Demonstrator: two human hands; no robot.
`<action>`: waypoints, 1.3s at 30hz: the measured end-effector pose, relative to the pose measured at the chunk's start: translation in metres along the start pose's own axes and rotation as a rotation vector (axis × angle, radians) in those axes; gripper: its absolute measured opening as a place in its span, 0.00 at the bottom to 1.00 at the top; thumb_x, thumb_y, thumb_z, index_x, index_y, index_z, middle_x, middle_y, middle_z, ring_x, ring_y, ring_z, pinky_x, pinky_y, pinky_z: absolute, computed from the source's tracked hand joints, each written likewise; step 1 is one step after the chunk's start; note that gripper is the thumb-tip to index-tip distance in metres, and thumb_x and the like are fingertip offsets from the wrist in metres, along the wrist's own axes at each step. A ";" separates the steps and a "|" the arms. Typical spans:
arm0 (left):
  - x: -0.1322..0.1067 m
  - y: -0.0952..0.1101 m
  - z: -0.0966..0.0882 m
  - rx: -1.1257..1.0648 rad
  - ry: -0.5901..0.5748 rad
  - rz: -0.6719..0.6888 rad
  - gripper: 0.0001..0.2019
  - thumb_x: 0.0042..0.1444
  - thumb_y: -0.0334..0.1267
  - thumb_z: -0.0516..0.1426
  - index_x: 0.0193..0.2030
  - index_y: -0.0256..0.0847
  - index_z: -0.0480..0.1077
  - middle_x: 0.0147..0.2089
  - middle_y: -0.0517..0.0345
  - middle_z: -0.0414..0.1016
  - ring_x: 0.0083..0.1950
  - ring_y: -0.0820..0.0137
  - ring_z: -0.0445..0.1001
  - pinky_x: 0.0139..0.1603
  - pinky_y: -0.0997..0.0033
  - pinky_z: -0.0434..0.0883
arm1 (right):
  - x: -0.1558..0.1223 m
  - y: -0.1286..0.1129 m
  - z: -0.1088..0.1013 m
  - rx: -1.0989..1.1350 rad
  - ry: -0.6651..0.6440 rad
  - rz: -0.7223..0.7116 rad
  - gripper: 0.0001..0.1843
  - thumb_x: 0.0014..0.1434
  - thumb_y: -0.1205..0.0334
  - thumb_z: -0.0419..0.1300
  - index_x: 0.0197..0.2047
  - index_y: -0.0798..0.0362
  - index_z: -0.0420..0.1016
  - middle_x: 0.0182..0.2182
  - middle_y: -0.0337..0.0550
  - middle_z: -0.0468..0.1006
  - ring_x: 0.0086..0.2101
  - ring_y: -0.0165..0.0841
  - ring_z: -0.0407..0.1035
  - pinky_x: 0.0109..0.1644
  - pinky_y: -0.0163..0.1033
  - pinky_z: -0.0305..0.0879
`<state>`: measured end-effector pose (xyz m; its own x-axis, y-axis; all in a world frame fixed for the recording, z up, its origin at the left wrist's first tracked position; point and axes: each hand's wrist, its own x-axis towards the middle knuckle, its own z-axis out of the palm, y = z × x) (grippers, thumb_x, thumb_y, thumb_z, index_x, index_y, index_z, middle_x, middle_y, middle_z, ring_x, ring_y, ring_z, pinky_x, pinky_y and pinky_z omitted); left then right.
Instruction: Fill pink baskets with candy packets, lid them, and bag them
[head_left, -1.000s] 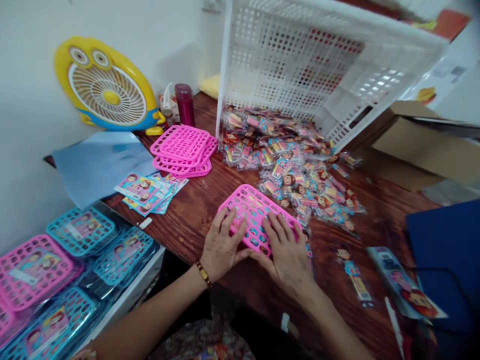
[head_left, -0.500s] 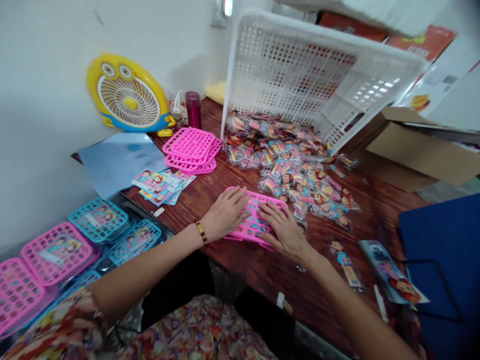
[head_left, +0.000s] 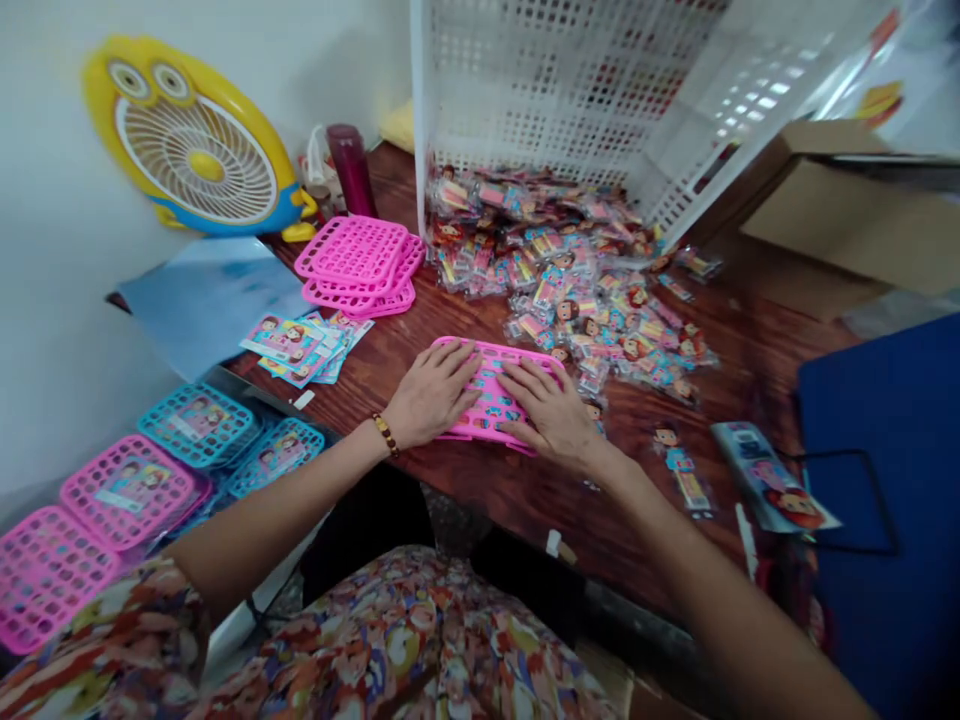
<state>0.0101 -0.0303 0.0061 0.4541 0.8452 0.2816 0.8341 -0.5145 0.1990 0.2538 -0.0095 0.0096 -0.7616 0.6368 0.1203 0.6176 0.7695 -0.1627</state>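
Observation:
A pink plastic basket with a perforated top (head_left: 492, 385) lies on the wooden table in front of me, and colourful bits show through its holes. My left hand (head_left: 433, 392) rests flat on its left part, fingers stretched out. On the right part lies my right hand (head_left: 553, 412), also flat, with its fingers spread. Just behind the basket spreads a pile of small clear packets (head_left: 585, 310) with cartoon figures. A single cartoon-figure packet (head_left: 681, 470) lies to the right of my right forearm.
A white crate (head_left: 540, 90) lies tipped behind the pile. To the left are stacked pink perforated lids (head_left: 358, 255), printed cards (head_left: 300, 348), a yellow fan (head_left: 206, 150) and filled pink and blue baskets (head_left: 127, 490). A cardboard box (head_left: 832, 220) and blue folder (head_left: 885, 430) stand right.
My view has shifted, so the table's things appear higher and those at the left further left. Both hands stay flat on the pink basket, with little change in their pose.

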 end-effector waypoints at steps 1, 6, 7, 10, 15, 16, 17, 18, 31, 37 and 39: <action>0.003 -0.001 -0.003 0.005 -0.025 0.007 0.24 0.67 0.47 0.47 0.64 0.35 0.62 0.68 0.45 0.62 0.69 0.56 0.57 0.68 0.50 0.57 | 0.000 0.002 -0.002 0.031 -0.009 -0.006 0.34 0.67 0.42 0.49 0.70 0.50 0.54 0.69 0.47 0.56 0.68 0.42 0.46 0.70 0.59 0.37; 0.022 0.004 -0.022 0.027 -0.097 -0.086 0.19 0.65 0.46 0.51 0.57 0.41 0.69 0.58 0.48 0.71 0.57 0.59 0.69 0.56 0.56 0.69 | 0.004 0.006 -0.017 0.067 0.035 -0.001 0.30 0.67 0.44 0.50 0.66 0.49 0.62 0.67 0.47 0.60 0.68 0.42 0.47 0.69 0.58 0.42; 0.024 0.009 -0.021 0.038 -0.081 -0.118 0.19 0.65 0.46 0.50 0.57 0.40 0.68 0.58 0.47 0.71 0.57 0.58 0.69 0.56 0.54 0.69 | 0.006 0.007 -0.017 0.041 0.054 0.021 0.30 0.67 0.44 0.51 0.67 0.49 0.61 0.67 0.47 0.59 0.68 0.43 0.45 0.69 0.59 0.41; 0.025 0.025 -0.011 0.087 -0.017 -0.160 0.24 0.66 0.49 0.48 0.63 0.37 0.64 0.65 0.41 0.64 0.65 0.50 0.61 0.62 0.45 0.62 | 0.008 0.014 -0.009 0.004 0.051 0.073 0.34 0.66 0.42 0.50 0.70 0.50 0.55 0.69 0.48 0.53 0.69 0.45 0.38 0.69 0.62 0.41; 0.019 0.038 0.004 0.160 0.014 -0.161 0.29 0.66 0.53 0.45 0.67 0.38 0.58 0.70 0.42 0.57 0.72 0.48 0.52 0.69 0.41 0.51 | 0.006 0.023 0.006 0.060 0.067 0.101 0.36 0.66 0.41 0.48 0.69 0.55 0.57 0.70 0.49 0.52 0.69 0.46 0.40 0.69 0.56 0.49; 0.020 0.035 0.004 0.165 0.010 -0.156 0.29 0.66 0.53 0.44 0.67 0.38 0.58 0.70 0.42 0.57 0.71 0.48 0.53 0.69 0.41 0.52 | 0.006 0.020 0.008 0.061 0.085 0.110 0.36 0.66 0.41 0.48 0.69 0.55 0.58 0.69 0.49 0.53 0.68 0.46 0.42 0.68 0.55 0.51; 0.021 0.030 0.004 0.168 0.004 -0.135 0.29 0.66 0.54 0.44 0.67 0.39 0.58 0.70 0.43 0.58 0.71 0.48 0.53 0.69 0.42 0.52 | 0.006 0.015 0.011 0.054 0.107 0.124 0.35 0.66 0.41 0.48 0.68 0.55 0.59 0.69 0.49 0.55 0.68 0.47 0.45 0.67 0.56 0.53; 0.023 0.023 0.002 0.165 -0.010 -0.091 0.29 0.66 0.54 0.44 0.67 0.40 0.58 0.70 0.45 0.58 0.71 0.49 0.53 0.69 0.42 0.52 | 0.007 0.007 0.015 0.036 0.146 0.154 0.34 0.67 0.42 0.48 0.68 0.54 0.59 0.68 0.50 0.57 0.67 0.48 0.47 0.65 0.57 0.56; 0.025 -0.028 -0.019 0.100 -0.050 0.290 0.25 0.64 0.53 0.51 0.63 0.44 0.65 0.64 0.48 0.68 0.68 0.59 0.62 0.71 0.47 0.53 | 0.012 -0.062 0.030 -0.094 0.341 0.446 0.33 0.68 0.41 0.42 0.67 0.50 0.59 0.64 0.59 0.62 0.63 0.59 0.54 0.57 0.81 0.41; 0.011 0.014 -0.009 0.130 0.012 -0.121 0.23 0.68 0.47 0.45 0.64 0.40 0.63 0.68 0.47 0.63 0.70 0.55 0.57 0.70 0.40 0.52 | 0.021 -0.037 0.013 -0.122 0.193 0.233 0.30 0.69 0.47 0.45 0.67 0.54 0.60 0.68 0.52 0.57 0.67 0.50 0.49 0.65 0.65 0.48; 0.009 0.022 -0.005 0.145 0.011 -0.142 0.26 0.67 0.50 0.46 0.65 0.39 0.61 0.69 0.46 0.60 0.71 0.52 0.54 0.70 0.40 0.51 | 0.023 -0.036 0.012 -0.102 0.134 0.234 0.31 0.69 0.47 0.45 0.68 0.56 0.58 0.68 0.53 0.56 0.66 0.48 0.50 0.62 0.58 0.57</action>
<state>0.0307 -0.0342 0.0178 0.3260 0.9057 0.2711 0.9261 -0.3635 0.1007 0.2118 -0.0234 0.0061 -0.5673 0.7935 0.2204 0.7955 0.5972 -0.1027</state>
